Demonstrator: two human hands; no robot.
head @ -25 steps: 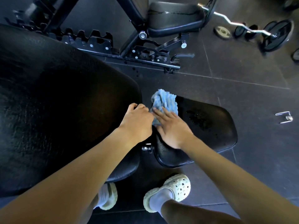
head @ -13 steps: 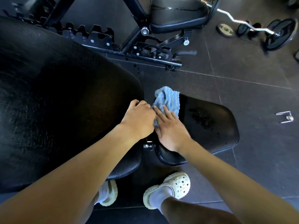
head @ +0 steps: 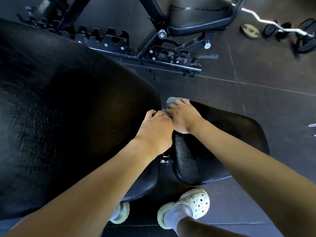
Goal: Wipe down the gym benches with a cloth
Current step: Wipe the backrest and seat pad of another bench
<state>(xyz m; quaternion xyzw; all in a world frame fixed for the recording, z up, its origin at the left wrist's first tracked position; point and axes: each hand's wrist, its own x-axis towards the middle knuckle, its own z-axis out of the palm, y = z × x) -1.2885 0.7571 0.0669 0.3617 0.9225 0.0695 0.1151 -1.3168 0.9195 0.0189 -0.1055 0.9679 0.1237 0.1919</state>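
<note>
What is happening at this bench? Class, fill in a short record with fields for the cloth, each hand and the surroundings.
Cloth: the cloth is blue-grey, mostly hidden under the right hand, at the far corner of the seat pad.
Right hand: flat, pressing the cloth down.
Left hand: the left hand has its fingers curled at the gap beside the back pad; grip on cloth unclear.
Surroundings: second bench behind; curl bar on floor.

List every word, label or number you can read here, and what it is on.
None can be read.
The black padded bench seat and the blue-grey cloth under the right hand show no print.
The pale round weight plate is too blurred to tell.
</note>
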